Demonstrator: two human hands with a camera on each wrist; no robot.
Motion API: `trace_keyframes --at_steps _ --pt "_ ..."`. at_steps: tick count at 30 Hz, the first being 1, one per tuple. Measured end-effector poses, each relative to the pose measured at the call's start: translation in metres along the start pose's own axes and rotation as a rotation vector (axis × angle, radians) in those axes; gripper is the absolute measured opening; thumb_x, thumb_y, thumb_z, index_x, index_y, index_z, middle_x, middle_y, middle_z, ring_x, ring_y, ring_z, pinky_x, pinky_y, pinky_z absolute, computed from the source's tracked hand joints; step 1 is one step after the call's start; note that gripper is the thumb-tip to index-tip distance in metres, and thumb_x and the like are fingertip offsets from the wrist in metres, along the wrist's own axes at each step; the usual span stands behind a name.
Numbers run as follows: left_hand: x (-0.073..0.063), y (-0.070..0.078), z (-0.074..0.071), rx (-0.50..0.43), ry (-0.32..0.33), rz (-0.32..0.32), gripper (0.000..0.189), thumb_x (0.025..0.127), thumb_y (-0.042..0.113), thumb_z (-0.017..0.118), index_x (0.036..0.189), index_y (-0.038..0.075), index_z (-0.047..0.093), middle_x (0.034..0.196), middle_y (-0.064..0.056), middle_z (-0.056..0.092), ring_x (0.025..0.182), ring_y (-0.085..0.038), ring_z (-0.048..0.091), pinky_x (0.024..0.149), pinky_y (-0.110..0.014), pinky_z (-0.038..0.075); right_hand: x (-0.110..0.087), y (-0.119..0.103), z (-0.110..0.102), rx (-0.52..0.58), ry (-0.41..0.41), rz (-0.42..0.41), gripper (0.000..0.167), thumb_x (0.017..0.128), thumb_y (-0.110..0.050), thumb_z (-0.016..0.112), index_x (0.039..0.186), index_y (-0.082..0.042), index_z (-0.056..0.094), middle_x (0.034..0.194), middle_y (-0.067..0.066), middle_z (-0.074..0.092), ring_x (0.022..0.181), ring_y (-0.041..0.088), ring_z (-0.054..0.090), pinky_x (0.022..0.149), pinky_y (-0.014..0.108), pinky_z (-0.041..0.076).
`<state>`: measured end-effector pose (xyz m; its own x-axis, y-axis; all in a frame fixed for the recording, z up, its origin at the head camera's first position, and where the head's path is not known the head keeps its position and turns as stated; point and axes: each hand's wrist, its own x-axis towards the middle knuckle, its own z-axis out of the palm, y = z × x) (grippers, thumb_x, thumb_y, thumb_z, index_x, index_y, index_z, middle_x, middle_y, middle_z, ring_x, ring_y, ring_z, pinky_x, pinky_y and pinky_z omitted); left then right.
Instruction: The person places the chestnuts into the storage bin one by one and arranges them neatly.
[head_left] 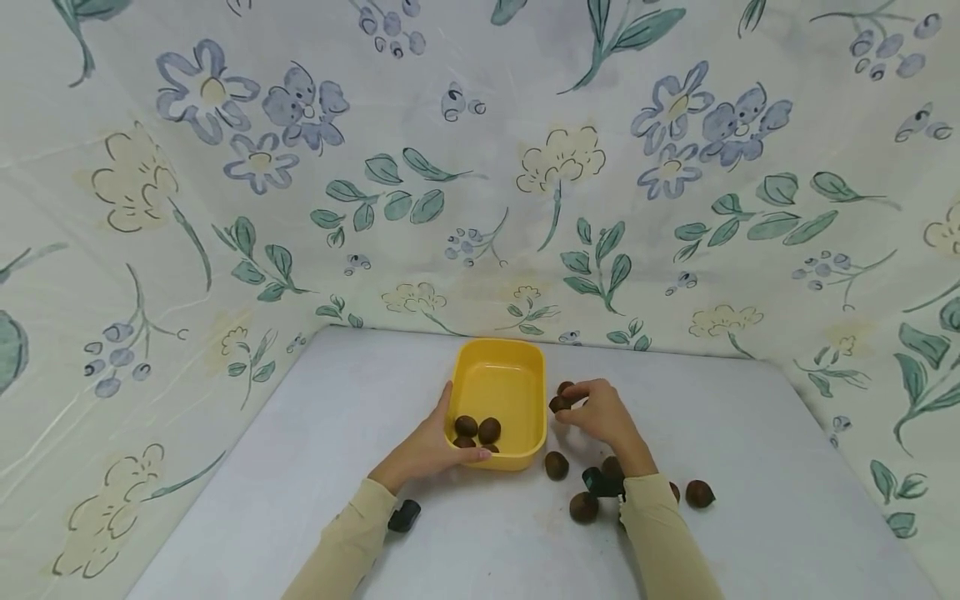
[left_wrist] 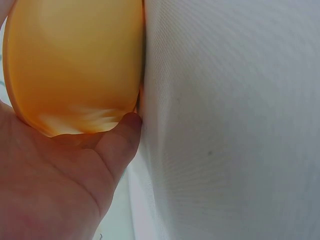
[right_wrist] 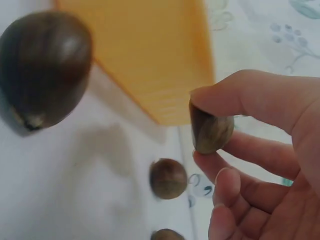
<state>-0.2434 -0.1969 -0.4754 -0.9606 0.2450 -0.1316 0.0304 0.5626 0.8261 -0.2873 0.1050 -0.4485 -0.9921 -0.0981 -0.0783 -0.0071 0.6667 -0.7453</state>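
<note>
A yellow rectangular plastic container [head_left: 501, 393] stands on the white table, with several brown chestnuts [head_left: 489, 430] gathered at its near end. My left hand [head_left: 429, 448] grips its near left corner, thumb across the near rim and fingers along the left wall. In the left wrist view the palm lies against the container's outer side [left_wrist: 75, 65]. Just right of the container, my right hand [head_left: 606, 417] pinches a chestnut [right_wrist: 211, 131] between thumb and fingers, raised off the table in the right wrist view. Another chestnut [head_left: 566, 388] lies right behind the pinched one.
More chestnuts lie loose to the right of the container, one close to its near right corner [head_left: 557, 465] and another farther right [head_left: 700, 493]. Dark wrist cameras [head_left: 405, 516] sit by both wrists. A floral cloth [head_left: 480, 208] rises behind the table's far edge.
</note>
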Motion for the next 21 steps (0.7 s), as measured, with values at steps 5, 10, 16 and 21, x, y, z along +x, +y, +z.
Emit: trace_keyframes --at_steps 5,10,16,21 --pt "0.0 -0.001 0.001 0.003 0.006 0.007 0.142 0.074 0.055 0.089 0.167 0.018 -0.011 0.176 -0.012 0.012 0.161 -0.034 0.022 0.128 -0.062 0.022 -0.002 -0.004 -0.005 0.066 0.017 -0.039 0.039 0.085 -0.025 0.083 0.12 -0.009 0.076 0.11 0.006 0.075 0.102 0.026 0.058 0.084 0.036 0.055" --pt "0.001 -0.002 0.001 -0.003 0.006 0.01 0.142 0.073 0.055 0.09 0.167 0.019 -0.01 0.176 -0.011 0.012 0.161 -0.034 0.022 0.128 -0.063 0.022 -0.005 -0.013 -0.007 0.127 0.036 -0.071 0.04 0.085 -0.022 0.084 0.122 -0.009 0.075 0.113 0.008 0.074 0.094 0.025 0.055 0.075 0.028 0.049" --pt "0.001 -0.002 0.0 0.004 0.007 0.007 0.142 0.073 0.055 0.09 0.167 0.019 -0.011 0.176 -0.012 0.012 0.161 -0.035 0.023 0.128 -0.062 0.022 -0.012 -0.025 -0.005 0.166 0.028 -0.11 0.035 0.084 -0.02 0.086 0.115 -0.01 0.076 0.108 0.007 0.075 0.093 0.023 0.059 0.082 0.029 0.053" --pt "0.001 -0.002 0.0 0.008 0.004 0.016 0.141 0.074 0.055 0.089 0.167 0.019 -0.011 0.176 -0.012 0.011 0.161 -0.035 0.022 0.128 -0.062 0.022 -0.016 -0.03 -0.001 0.137 0.005 -0.148 0.031 0.082 -0.021 0.087 0.111 -0.012 0.078 0.105 0.005 0.075 0.097 0.026 0.058 0.086 0.034 0.05"
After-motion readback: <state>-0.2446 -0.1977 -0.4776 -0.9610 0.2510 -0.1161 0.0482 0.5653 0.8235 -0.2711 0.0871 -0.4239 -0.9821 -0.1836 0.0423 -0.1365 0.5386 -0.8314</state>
